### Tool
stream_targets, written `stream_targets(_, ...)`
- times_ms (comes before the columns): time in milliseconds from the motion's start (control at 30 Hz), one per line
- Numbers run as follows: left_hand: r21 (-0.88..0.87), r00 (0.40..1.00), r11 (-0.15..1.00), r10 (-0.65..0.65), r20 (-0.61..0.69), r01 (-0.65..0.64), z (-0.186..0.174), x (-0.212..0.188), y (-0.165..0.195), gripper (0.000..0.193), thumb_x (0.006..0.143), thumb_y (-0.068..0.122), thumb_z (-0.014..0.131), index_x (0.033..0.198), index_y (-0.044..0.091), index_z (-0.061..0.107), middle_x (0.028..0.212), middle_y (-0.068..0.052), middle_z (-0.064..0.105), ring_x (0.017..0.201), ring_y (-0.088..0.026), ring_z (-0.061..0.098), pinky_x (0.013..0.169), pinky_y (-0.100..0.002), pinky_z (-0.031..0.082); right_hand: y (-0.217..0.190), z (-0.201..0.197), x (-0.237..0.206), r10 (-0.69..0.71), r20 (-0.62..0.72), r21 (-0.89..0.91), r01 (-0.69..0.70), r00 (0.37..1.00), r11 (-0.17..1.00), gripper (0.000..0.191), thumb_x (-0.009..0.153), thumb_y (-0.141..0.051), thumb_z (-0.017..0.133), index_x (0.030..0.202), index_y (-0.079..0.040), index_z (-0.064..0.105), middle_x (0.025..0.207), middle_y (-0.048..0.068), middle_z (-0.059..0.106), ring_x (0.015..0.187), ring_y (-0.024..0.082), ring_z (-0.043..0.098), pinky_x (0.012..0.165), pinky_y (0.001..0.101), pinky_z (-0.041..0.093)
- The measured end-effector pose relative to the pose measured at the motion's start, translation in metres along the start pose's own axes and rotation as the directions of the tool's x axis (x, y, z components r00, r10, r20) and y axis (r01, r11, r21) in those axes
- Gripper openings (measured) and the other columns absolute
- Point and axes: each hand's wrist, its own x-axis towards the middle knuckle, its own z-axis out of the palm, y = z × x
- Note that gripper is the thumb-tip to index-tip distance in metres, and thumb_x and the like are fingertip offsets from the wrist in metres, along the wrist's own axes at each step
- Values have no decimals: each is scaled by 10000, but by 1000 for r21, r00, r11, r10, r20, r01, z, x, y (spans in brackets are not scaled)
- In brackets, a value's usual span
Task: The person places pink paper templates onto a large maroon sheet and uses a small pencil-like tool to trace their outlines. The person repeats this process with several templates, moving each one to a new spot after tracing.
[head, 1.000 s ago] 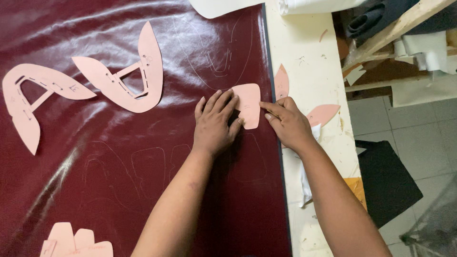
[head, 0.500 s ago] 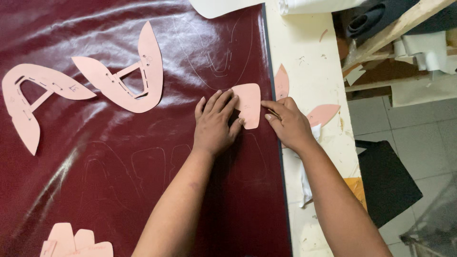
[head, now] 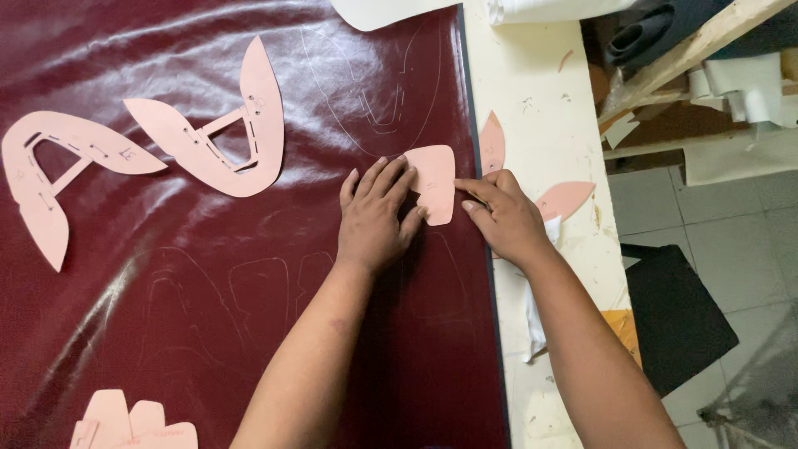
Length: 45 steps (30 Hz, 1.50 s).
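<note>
A small pink pattern piece (head: 436,179) lies on a dark red leather sheet (head: 249,316) near the sheet's right edge. My left hand (head: 376,218) lies flat with its fingers spread, and the fingertips press the piece's left side down. My right hand (head: 503,218) rests at the leather's edge, fingers curled, fingertips against the piece's lower right edge. Whether that hand holds a thin tool is hidden. Faint traced outlines mark the leather around and below the hands.
Two large pink cut-out patterns (head: 241,137) (head: 50,166) lie on the leather at upper left, another (head: 125,420) at bottom left. On the white table (head: 532,83) sit two pink leaf-shaped pieces (head: 492,145) (head: 565,199) and a white cloth (head: 534,316). A black sheet (head: 673,324) lies on the floor.
My right fingertips have slid slightly down the small piece's right edge. My left hand and the piece have stayed put.
</note>
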Motion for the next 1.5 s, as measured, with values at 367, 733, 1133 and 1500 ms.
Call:
stream_targets(367, 7, 1000, 1000, 13, -6, -13, 1, 0, 0, 572, 914, 433, 678, 1413, 162, 610, 1540, -34, 499, 1470, -246, 385, 1226, -509, 174, 4, 2, 0, -32, -10, -20, 31, 999, 999, 363, 940, -251, 652, 1299, -263, 703, 1124, 18, 568, 1017, 176, 611, 916, 349, 502)
stream_targets(733, 13, 1000, 1000, 16, -1, -16, 2, 0, -1, 410, 935, 409, 657, 1325, 285, 683, 1532, -44, 504, 1469, -258, 385, 1224, -517, 176, 7, 3, -2, -93, -26, -17, 93, 995, 996, 361, 939, -251, 663, 1296, -253, 709, 1116, 31, 574, 989, 187, 621, 891, 344, 509)
stream_targets(1133, 35, 1000, 999, 15, 22, -16, 0, 1, 2, 426, 950, 420, 640, 1354, 287, 661, 1545, -45, 473, 1472, -257, 361, 1222, -521, 149, 1, 2, -2, 0, 19, -46, 1, 1000, 999, 372, 949, -281, 653, 1318, -296, 698, 1108, 4, 555, 957, 161, 612, 895, 334, 508)
stream_targets(1500, 123, 964, 986, 80, 255, -114, 12, 2, 33, 238, 946, 165, 605, 1156, 172, 717, 1314, -33, 620, 1143, -248, 618, 936, -455, 509, 15, 8, 1, -100, -18, -37, 100, 995, 994, 377, 926, -223, 669, 1298, -263, 709, 1106, 43, 567, 951, 199, 628, 870, 348, 519)
